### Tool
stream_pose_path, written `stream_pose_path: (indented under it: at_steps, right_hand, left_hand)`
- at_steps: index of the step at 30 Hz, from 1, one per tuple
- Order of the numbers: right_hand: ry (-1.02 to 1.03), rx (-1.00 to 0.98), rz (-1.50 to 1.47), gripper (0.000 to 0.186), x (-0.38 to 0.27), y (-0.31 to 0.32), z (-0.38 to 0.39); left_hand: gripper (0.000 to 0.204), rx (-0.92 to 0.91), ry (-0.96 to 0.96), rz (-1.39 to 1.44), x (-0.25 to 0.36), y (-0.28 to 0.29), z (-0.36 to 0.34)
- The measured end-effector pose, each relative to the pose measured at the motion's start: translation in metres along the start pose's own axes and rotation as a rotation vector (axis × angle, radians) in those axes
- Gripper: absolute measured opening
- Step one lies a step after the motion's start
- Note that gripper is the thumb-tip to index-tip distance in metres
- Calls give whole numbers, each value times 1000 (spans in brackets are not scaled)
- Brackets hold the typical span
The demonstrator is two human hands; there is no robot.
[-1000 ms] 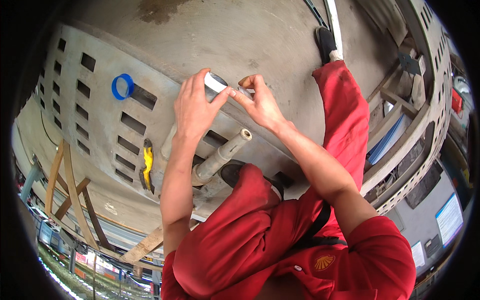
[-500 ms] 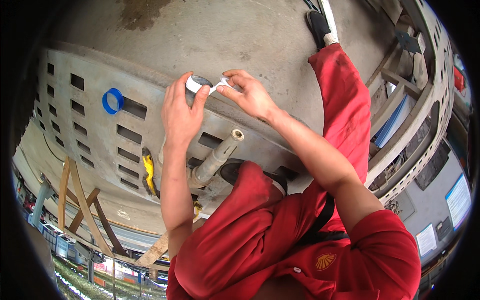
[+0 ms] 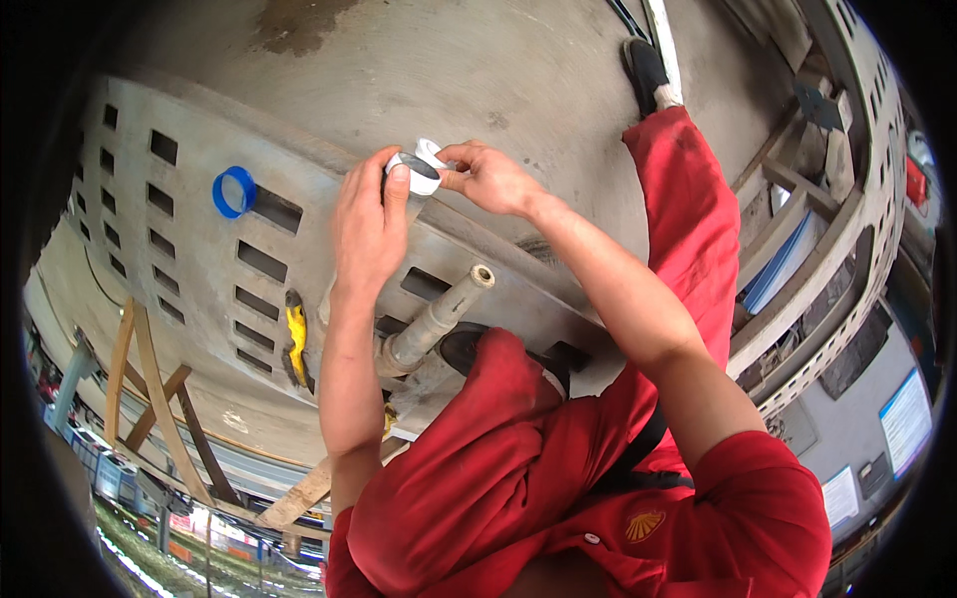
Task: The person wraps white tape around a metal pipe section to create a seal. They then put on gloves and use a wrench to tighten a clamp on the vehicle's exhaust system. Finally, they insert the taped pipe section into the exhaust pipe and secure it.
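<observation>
My left hand (image 3: 367, 229) is closed around a short round piece with a white band (image 3: 423, 183) on its rim and a dark grey face. Thumb and fingers pinch it from the left side. My right hand (image 3: 495, 181) pinches a small white roll of tape (image 3: 429, 149) right beside that piece, at its far right edge. Its fingertips are close to the band, and I cannot tell whether they touch it. To the left, a blue plastic ring (image 3: 218, 197) lies on the slotted grey metal beam (image 3: 204, 239), by one of the slots.
An upright metal pipe (image 3: 436, 319) stands between my forearms. A yellow-and-black tool (image 3: 296, 339) lies on the beam left of my left forearm. Wooden slats (image 3: 159, 399) are at lower left. My stretched leg (image 3: 683, 199) and a curved perforated frame (image 3: 847, 249) are on the right.
My right hand has moved the white roll closer, up against the banded piece; the strip of tape that stretched between them no longer shows. The banded piece has shifted slightly right and tilted.
</observation>
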State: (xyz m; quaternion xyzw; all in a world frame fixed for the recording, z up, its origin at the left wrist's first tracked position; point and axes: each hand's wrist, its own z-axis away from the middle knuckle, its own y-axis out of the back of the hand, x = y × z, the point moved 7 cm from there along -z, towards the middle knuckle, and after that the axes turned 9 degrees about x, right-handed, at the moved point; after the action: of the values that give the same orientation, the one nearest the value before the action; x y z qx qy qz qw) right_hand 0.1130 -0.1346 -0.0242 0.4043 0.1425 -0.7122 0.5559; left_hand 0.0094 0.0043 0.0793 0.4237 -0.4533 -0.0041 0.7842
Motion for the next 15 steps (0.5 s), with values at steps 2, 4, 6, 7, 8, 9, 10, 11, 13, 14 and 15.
stream_pose_path:
  at_steps: [2, 4, 6, 7, 8, 9, 10, 11, 13, 14, 15]
  right_hand:
    - [-46, -145, -31, 43, 1, -5, -9]
    - [-56, -242, -35, 42, -1, -8, -18]
    - [-27, -289, -18, 41, -3, -9, -27]
    - [-29, -303, 23, 42, -6, -9, -29]
    - [-31, -315, 64, 42, -9, -9, -32]
    - [-33, -327, 105, 43, -12, -7, -34]
    - [-23, -335, 98, 44, -11, -7, -38]
    - [-13, -343, 91, 44, -11, -8, -41]
    - [-3, -358, 88, 45, -16, -6, -45]
    - [-3, -365, 92, 45, -22, -5, -44]
    - [-4, -372, 97, 45, -27, -4, -43]
  left_hand:
    - [48, -28, 44, 37, 0, 0, -4]
    - [51, -61, 107, 90, 1, 1, -7]
    - [52, -52, 180, 130, -9, 4, -9]
    - [53, -43, 215, 153, -15, 5, -11]
    - [53, -32, 268, 166, -23, 5, -12]
    - [53, -21, 321, 179, -32, 3, -13]
    - [54, -10, 374, 191, -41, 2, -14]
    - [55, -48, 417, 195, -48, -2, -16]
    - [57, -124, 506, 202, -59, -11, -21]
    - [59, -160, 541, 191, -59, -12, -23]
    - [58, -166, 544, 186, -61, -16, -27]
